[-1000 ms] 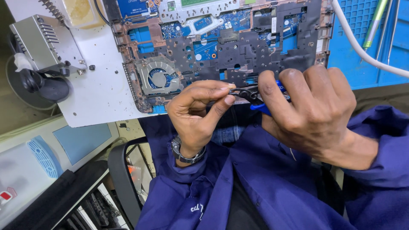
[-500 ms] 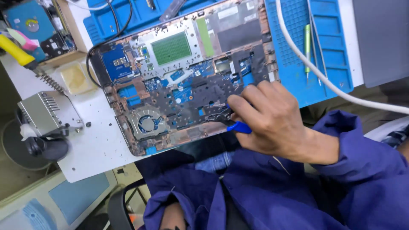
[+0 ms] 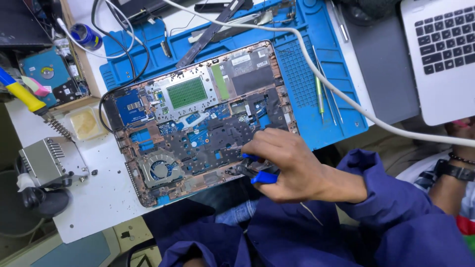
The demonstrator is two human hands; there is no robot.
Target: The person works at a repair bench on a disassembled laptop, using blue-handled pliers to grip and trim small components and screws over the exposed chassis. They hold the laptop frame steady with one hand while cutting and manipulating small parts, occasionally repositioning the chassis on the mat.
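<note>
I had the opened laptop base [image 3: 198, 118] in front of me, lying on the blue repair mat [image 3: 326, 84] with its near edge hanging toward my lap. Its long axis ran left to right across the bench, tilted a little so the right end sat farther from me, and the cooling fan [image 3: 159, 169] was at the near left corner. The white cable [image 3: 316, 74] crossed the mat above it, well apart from my grip. My right hand [image 3: 292, 165] was clamped on the blue-handled pliers [image 3: 258, 170], whose nose pointed left into the board's near edge, the tool lying roughly along the chassis. I judged this to be the step of gripping a small part at that edge. The next move called for a steady, short pull without slipping. My left hand was out of view.
</note>
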